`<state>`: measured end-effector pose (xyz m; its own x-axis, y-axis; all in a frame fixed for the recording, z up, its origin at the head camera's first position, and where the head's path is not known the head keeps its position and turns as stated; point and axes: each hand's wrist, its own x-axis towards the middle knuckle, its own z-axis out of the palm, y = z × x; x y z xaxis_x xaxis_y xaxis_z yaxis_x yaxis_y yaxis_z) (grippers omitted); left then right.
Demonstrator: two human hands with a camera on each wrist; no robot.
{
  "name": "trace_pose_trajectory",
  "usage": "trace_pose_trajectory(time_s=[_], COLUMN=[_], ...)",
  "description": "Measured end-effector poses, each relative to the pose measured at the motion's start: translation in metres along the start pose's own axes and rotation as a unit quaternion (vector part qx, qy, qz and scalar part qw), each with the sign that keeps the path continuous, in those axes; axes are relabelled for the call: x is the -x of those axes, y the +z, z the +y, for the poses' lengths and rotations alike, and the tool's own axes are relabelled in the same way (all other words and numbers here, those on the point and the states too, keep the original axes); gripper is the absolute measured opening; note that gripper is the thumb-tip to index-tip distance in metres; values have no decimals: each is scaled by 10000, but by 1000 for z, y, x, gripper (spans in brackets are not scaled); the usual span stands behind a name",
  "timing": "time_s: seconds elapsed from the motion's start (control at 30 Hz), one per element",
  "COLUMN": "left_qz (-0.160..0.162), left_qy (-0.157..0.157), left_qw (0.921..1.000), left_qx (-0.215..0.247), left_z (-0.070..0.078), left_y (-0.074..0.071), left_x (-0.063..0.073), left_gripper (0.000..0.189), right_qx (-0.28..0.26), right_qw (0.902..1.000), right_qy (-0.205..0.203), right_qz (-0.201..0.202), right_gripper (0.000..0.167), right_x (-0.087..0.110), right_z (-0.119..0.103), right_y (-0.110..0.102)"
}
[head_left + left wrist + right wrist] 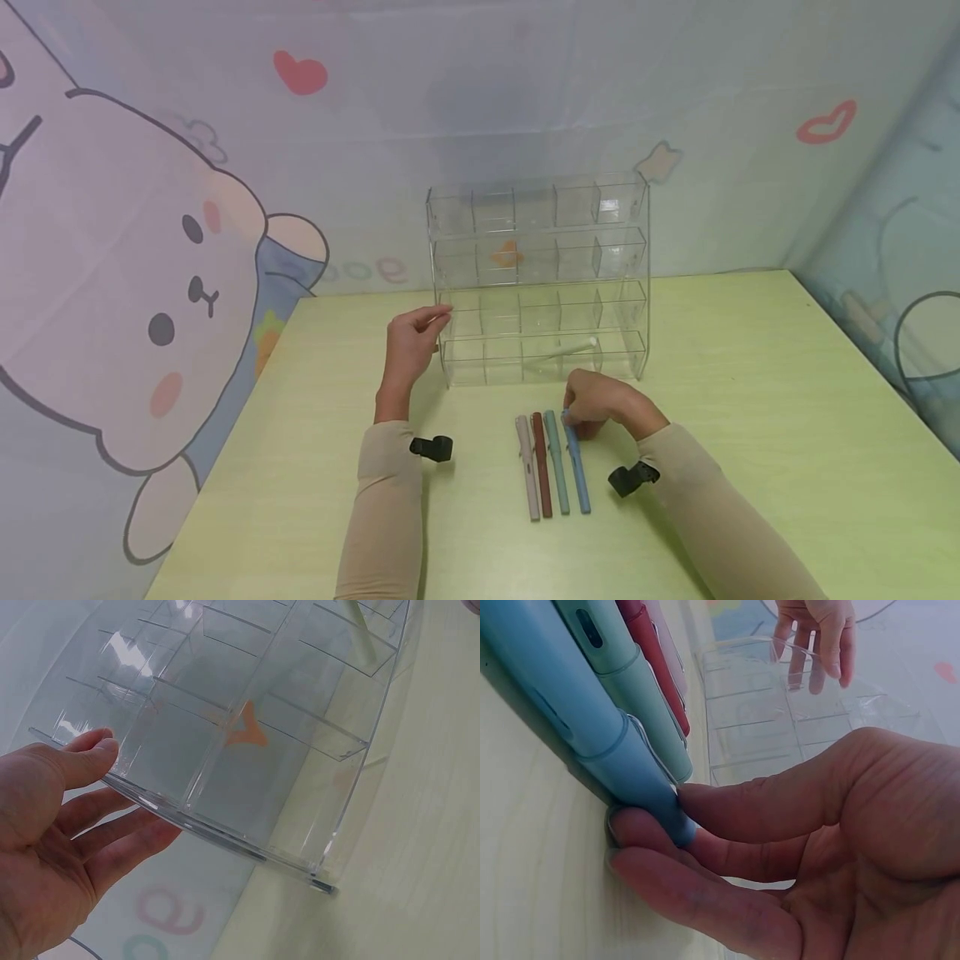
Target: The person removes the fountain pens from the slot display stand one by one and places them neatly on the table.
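A clear acrylic rack (pixel 540 285) with tiered, divided compartments stands at the back of the table. My left hand (pixel 409 348) holds its left side edge, the thumb on one face and fingers on the other in the left wrist view. In the lowest tier leans a pale pen (pixel 566 351). My right hand (pixel 600 402) pinches the far, clip end of a blue pen (pixel 577 471) between thumb and fingers. Beside it, from right to left, lie a green pen (pixel 557 467), a dark red pen (pixel 542 467) and a pinkish-grey pen (pixel 528 471).
The light wooden table (pixel 300 500) ends at a printed cloth backdrop (pixel 517 100) close behind the rack. A small black wrist camera (pixel 432 448) is on the left sleeve, and another black camera (pixel 632 479) is on the right one.
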<state>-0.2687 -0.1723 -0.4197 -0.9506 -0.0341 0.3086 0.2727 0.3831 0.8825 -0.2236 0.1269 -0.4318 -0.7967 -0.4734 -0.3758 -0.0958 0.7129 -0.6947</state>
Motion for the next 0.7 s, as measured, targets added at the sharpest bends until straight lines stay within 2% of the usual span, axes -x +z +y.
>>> trace_pose_trajectory(time_s=[0.2,0.43,0.7], left_qz=[-16,-9,16], left_qy=[-57,-71,-91], left_qw=[10000,10000,10000], left_qx=[17,34,1], left_z=[1,1,2], left_y=[1,1,-1], left_x=[-1,1,2], left_gripper=[21,21,21], right_qx=[15,-251,-140], right_qw=[10000,9996,9995], right_qy=[65,124,-259], right_qz=[-53,34,124], right_gripper=[12,12,25], right_x=[3,15,34], right_z=[0,-5,-16], right_y=[-5,-14,-27])
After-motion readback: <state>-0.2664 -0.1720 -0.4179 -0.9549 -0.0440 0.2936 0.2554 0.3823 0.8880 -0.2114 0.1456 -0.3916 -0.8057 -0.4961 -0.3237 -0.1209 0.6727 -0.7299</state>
